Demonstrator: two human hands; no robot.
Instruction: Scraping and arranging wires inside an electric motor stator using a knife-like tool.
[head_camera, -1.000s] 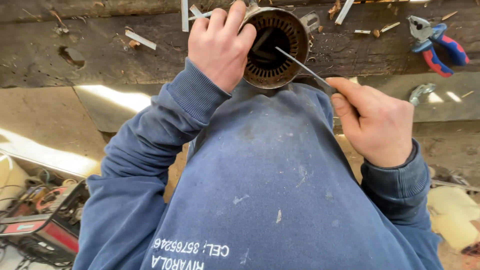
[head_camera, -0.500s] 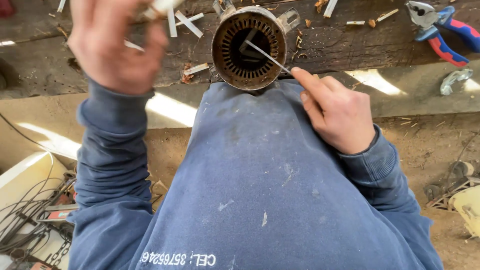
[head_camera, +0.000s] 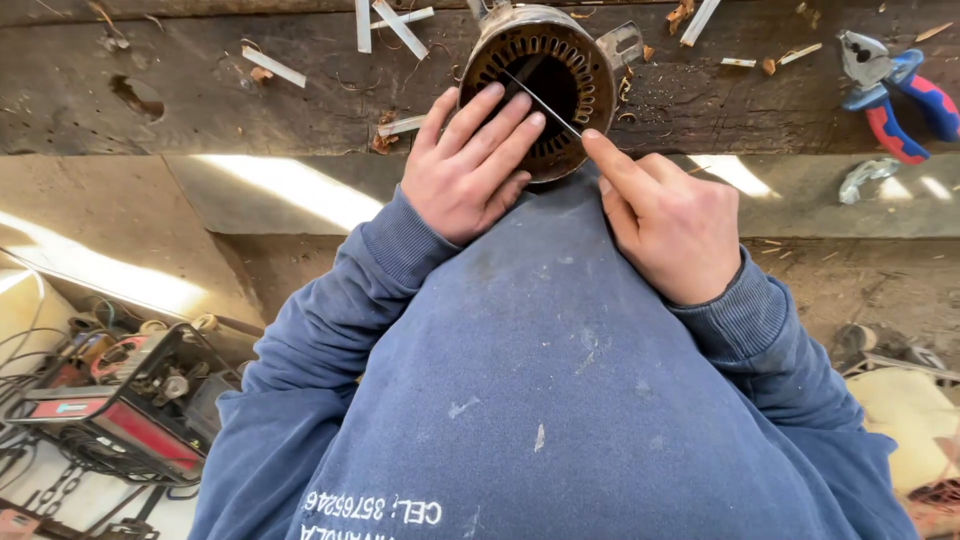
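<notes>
A round metal motor shell (head_camera: 545, 85) lies at the near edge of a dark, worn workbench (head_camera: 200, 100), its open end facing the camera, with a ring of narrow slots showing around the inside wall. The left hand (head_camera: 470, 170) rests flat against the lower left of that open end, fingers spread and stretched out, the tips reaching into the opening — it grips nothing, only presses on the rim. The right hand (head_camera: 665, 220) sits just to the lower right of the shell, fingers pinched narrow around the near end of a thin metal strip (head_camera: 540, 98). The strip runs up and to the left from the forefinger, slanting across the mouth of the shell toward its slotted wall.

Short pale strips (head_camera: 400, 28) and bits of copper-coloured scrap lie scattered on the bench beside the shell. Well off to the right lies a pair of pliers (head_camera: 890, 85) with red and blue handles. Both sleeves are blue — part of the sweatshirt (head_camera: 560, 380) that fills the lower picture. On the floor at lower left stands a red machine (head_camera: 110, 410) with cables about it.
</notes>
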